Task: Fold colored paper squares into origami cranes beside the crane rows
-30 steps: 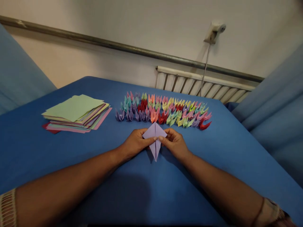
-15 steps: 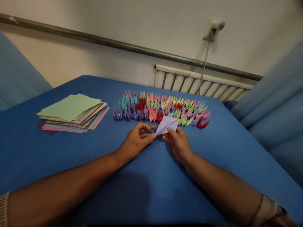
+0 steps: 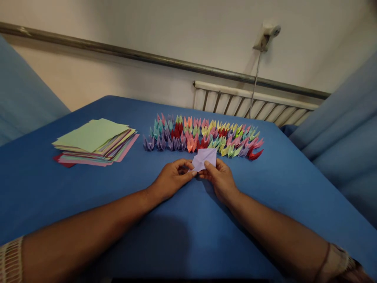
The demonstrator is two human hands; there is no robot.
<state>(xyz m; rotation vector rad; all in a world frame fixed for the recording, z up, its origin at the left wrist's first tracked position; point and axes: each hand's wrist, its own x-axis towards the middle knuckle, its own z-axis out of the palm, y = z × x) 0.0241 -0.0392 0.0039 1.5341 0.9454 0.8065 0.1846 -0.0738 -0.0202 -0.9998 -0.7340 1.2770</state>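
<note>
A small folded piece of lilac origami paper [image 3: 202, 158] is held up between both hands, above the blue-covered table. My right hand [image 3: 220, 173] pinches its right side, with the thumb lying flat on the face and the fingers behind. At its lower left edge, my left hand [image 3: 173, 175] grips the paper between thumb and fingers. Creases cross the face of the paper. Just beyond it stand rows of folded paper cranes [image 3: 192, 142] in many colours; the lilac paper hides a few in front.
A stack of coloured paper sheets [image 3: 92, 135], pale green on top, lies to the left. Behind the table [image 3: 123, 103] are a white radiator [image 3: 229, 97], a metal pipe [image 3: 147, 56] and a wall socket [image 3: 265, 37] with a cord. Blue curtains [image 3: 350, 129] hang at both sides.
The lilac paper has come slightly lower and left; its diamond outline now shows a folded, notched left end. My left fingers have moved in on that end. The view has shifted slightly.
</note>
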